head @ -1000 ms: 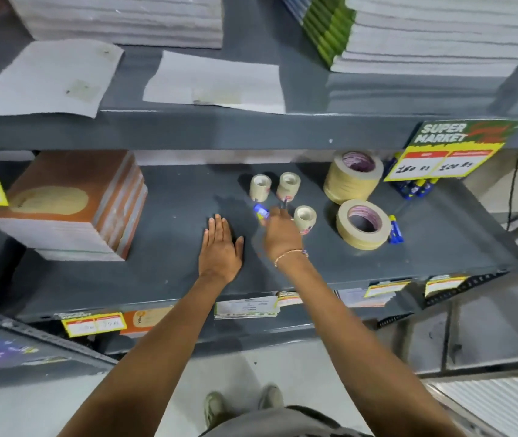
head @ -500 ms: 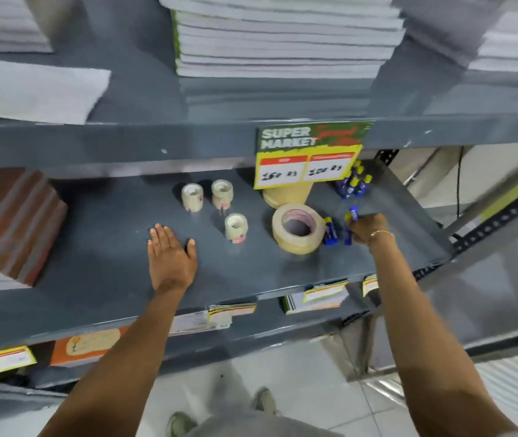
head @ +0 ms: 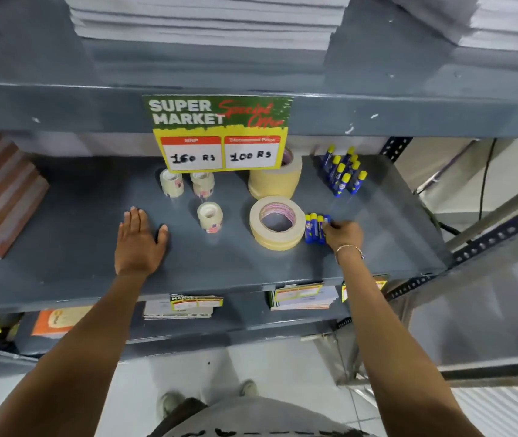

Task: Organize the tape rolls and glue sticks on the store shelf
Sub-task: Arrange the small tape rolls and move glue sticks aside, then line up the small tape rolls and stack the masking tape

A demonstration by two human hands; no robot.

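Now the big grey shelf [head: 377, 247] holds everything, and the view has swung to its right end since a second ago. Above it hangs the green and yellow price sign [head: 219, 134]. At the back stands a tall stack of wide tape [head: 275, 181], partly hidden by the sign, and in front of it lies one flat wide tape roll [head: 278, 222]. To the left sit three small tape rolls [head: 208, 217], two at the back and one in front, apart from each other. The left hand [head: 139, 244] lies flat on the bare shelf with its fingers spread and holds nothing, as it did before. The right hand [head: 342, 234] was by the small rolls a second ago with a glue stick, and it has since come over to the right. It now closes its fingers on a little row of blue glue sticks [head: 314, 228] that touches the flat roll. More glue sticks [head: 344, 171] stand in a bunch near the back right corner, well apart from the row. So the stray stick has likely joined its friends, and I think the row may go to the bunch next. The small rolls do not look sorted yet.
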